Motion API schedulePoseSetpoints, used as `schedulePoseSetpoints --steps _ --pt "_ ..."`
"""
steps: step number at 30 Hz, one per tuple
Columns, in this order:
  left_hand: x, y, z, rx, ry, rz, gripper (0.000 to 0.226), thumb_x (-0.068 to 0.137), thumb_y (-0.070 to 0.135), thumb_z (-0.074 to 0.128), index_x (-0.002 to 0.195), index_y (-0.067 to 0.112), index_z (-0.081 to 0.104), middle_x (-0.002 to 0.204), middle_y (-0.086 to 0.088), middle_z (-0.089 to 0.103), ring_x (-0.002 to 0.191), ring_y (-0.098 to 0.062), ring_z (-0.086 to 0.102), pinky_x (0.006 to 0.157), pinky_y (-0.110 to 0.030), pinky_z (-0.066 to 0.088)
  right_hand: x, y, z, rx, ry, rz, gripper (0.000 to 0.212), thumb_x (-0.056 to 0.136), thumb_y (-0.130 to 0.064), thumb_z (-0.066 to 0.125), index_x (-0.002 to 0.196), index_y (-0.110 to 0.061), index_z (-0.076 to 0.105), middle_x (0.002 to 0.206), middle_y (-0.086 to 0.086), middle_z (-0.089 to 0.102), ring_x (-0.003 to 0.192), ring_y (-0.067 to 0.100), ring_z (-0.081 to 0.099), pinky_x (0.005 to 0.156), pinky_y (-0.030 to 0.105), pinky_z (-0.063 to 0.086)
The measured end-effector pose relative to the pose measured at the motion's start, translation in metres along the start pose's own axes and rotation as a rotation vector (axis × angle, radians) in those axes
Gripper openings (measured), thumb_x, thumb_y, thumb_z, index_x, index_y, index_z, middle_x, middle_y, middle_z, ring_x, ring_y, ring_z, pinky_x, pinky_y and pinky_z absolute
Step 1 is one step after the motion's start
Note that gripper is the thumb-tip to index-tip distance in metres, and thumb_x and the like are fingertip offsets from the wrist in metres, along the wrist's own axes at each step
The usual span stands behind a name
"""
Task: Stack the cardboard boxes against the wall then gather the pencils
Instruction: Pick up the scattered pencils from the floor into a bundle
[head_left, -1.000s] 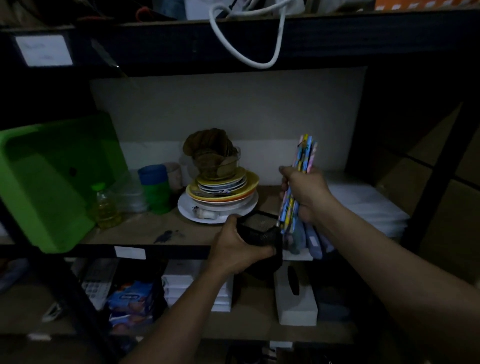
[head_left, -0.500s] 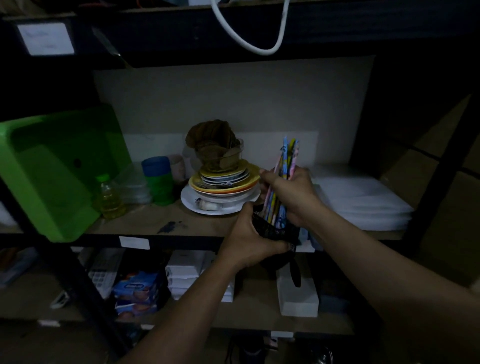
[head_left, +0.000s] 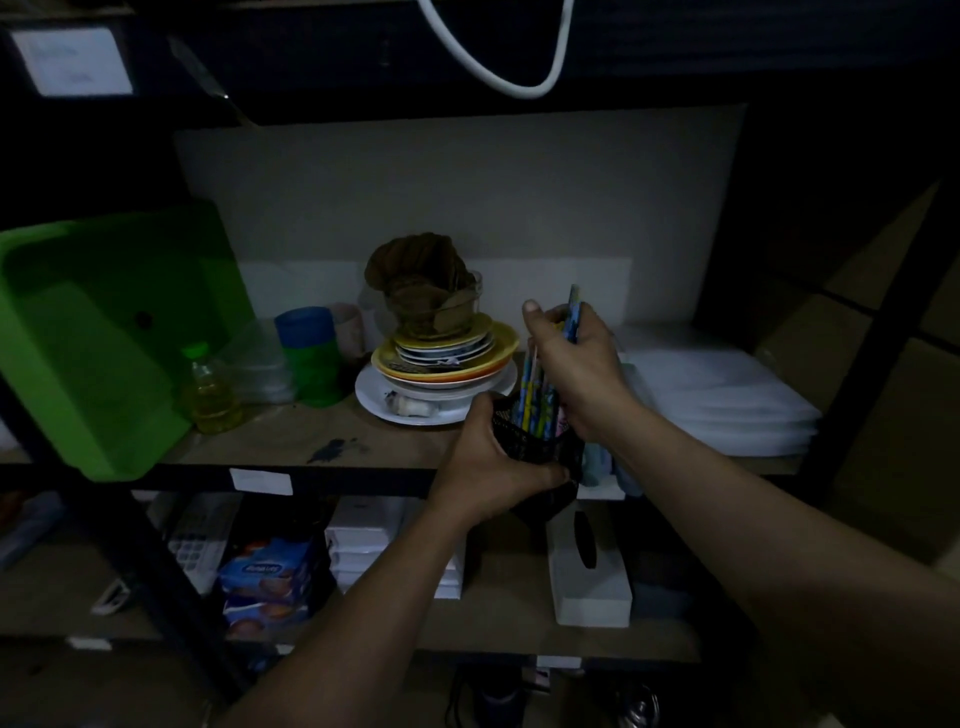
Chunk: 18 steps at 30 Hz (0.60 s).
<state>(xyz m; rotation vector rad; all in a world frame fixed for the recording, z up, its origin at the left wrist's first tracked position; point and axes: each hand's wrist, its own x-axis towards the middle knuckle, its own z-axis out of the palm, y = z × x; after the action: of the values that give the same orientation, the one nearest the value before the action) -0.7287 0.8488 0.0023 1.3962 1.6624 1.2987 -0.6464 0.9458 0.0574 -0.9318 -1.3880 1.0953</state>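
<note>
- The right hand (head_left: 576, 374) curls its fingers round the pencils (head_left: 532, 397), just right of the plate stack (head_left: 441, 374), their lower ends inside the black mesh cup (head_left: 540, 449).
- The left hand (head_left: 493, 467) grips that cup, below-right of the plates.
- Gathering looks nearly finished, with only the letting go left. Whether the boxes are stacked cannot be told.

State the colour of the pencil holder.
The pencil holder is black mesh; head view.

Blue-and-yellow patterned pencils (head_left: 535, 402), black mesh holder (head_left: 540, 449), green tub (head_left: 98, 343).
</note>
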Motion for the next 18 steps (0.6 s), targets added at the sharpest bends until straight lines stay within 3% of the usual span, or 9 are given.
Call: schedulePoseSetpoints --steps 4,8,10,15,18 --pt "0.003 -0.005 -0.003 -0.015 0.029 -0.003 0.076 0.058 0.019 0.091 0.117 0.027 0.044 0.109 0.014 0.061 0.102 -0.002 0.06 0.089 -0.033 0.055 0.006 -0.003 -0.001 -0.047 0.023 -0.011 0.043 0.102 -0.045 0.046 0.097 -0.006 0.063 0.084 0.0 0.061 0.077 0.012 0.057 0.071 0.028 0.044" --pt "0.008 -0.007 -0.005 -0.027 0.046 0.016 0.077 0.057 0.018 0.091 0.118 0.028 0.044 0.112 0.009 0.065 0.101 -0.002 0.062 0.089 -0.034 0.056 0.014 -0.001 -0.002 -0.131 0.006 -0.027 0.033 0.106 -0.034 0.039 0.111 -0.014 0.064 0.098 -0.003 0.061 0.101 0.02 0.058 0.086 0.029 0.044" --pt "0.012 -0.007 -0.006 -0.042 0.057 0.036 0.082 0.056 0.018 0.091 0.123 0.027 0.045 0.115 0.01 0.065 0.105 -0.001 0.061 0.092 -0.033 0.054 0.017 0.0 -0.003 -0.191 -0.026 -0.045 0.034 0.105 -0.038 0.038 0.121 -0.017 0.061 0.11 -0.002 0.059 0.106 0.02 0.056 0.091 0.03 0.044" --pt "0.024 -0.012 -0.009 -0.023 0.133 0.025 0.089 0.046 0.037 0.091 0.124 0.035 0.047 0.117 0.016 0.064 0.108 -0.004 0.061 0.094 -0.035 0.053 0.022 0.002 -0.01 -0.209 -0.047 -0.053 0.051 0.099 -0.059 0.038 0.14 -0.028 0.04 0.1 0.003 0.062 0.089 0.02 0.061 0.081 0.033 0.051" --pt "0.035 -0.01 -0.016 -0.02 0.156 -0.019 0.084 0.047 0.034 0.092 0.118 0.036 0.046 0.109 0.015 0.065 0.099 -0.004 0.062 0.087 -0.027 0.053 0.026 0.006 -0.016 -0.194 -0.031 -0.028 0.042 0.102 -0.054 0.036 0.126 -0.023 0.048 0.1 0.001 0.061 0.087 0.017 0.059 0.077 0.028 0.044"
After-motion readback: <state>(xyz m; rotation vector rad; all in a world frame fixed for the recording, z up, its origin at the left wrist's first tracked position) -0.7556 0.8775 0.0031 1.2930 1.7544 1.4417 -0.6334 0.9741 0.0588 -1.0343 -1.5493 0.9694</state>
